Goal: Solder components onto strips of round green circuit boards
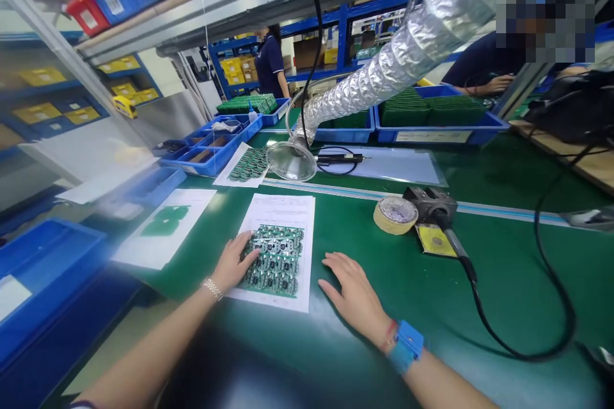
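My left hand (233, 263) is at the left side of a green circuit board panel (273, 275), which lies on a printed white sheet (304, 217). Between its thumb and fingers is the left end of a narrow circuit board strip (274, 246), over the panel's upper part. A metal band is round that wrist. Just right of the sheet, my right hand (352, 291) hovers over or rests on the green mat, fingers stretched out and holding nothing. A blue strap (407, 346) circles the right wrist.
A soldering iron holder (432, 204) with a looping cable and a tape roll (396, 214) stand to the right. A silver duct with a clear hood (291, 161) hangs beyond the sheet. Blue trays (441, 135) line the back; an electric screwdriver (338, 158) lies there. Two people are beyond.
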`<action>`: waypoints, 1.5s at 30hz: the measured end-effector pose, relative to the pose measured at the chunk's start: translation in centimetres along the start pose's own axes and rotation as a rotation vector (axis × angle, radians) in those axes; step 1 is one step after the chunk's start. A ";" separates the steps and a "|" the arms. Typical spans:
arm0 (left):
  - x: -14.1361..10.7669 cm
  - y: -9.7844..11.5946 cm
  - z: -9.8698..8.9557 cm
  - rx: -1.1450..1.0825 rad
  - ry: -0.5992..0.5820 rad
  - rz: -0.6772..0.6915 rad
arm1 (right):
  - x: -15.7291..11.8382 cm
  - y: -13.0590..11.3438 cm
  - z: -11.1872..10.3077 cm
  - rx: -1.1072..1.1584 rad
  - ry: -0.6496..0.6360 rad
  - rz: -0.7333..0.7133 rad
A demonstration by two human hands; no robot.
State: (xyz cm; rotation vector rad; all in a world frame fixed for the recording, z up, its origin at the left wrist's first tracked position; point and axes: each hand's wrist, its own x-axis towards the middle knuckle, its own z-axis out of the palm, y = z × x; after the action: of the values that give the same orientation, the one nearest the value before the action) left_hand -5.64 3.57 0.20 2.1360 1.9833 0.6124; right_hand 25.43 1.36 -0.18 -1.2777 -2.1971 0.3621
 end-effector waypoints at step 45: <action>5.8 0.2 -0.6 0.078 -0.468 0.586 | 0.8 0.4 -0.7 -0.037 0.112 0.203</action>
State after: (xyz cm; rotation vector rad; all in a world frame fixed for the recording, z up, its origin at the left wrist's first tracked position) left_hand -5.54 9.15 1.86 2.6109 1.1598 0.0729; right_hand 25.81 2.21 0.42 -1.5093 -1.9951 0.3206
